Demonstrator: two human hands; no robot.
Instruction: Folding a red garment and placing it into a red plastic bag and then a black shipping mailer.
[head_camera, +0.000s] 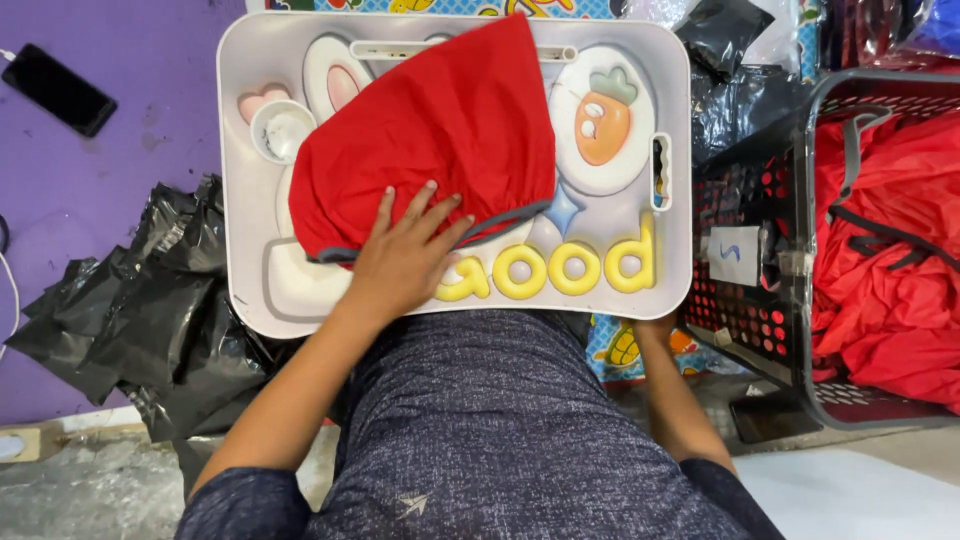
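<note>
A folded red garment (440, 130) with grey trim lies on a white lap tray (670, 60) printed with a carrot, a rabbit and yellow letters. My left hand (405, 255) rests flat on the garment's near edge, fingers spread and pressing it down. My right hand (652, 328) is mostly hidden beneath the tray's near right corner; only the wrist and forearm show, and I cannot tell what the fingers do.
A dark mesh basket (800, 300) at the right holds several red garments with grey trim. Black plastic bags (150, 310) are heaped at the left. A black phone (58, 88) lies on the purple mat at the far left.
</note>
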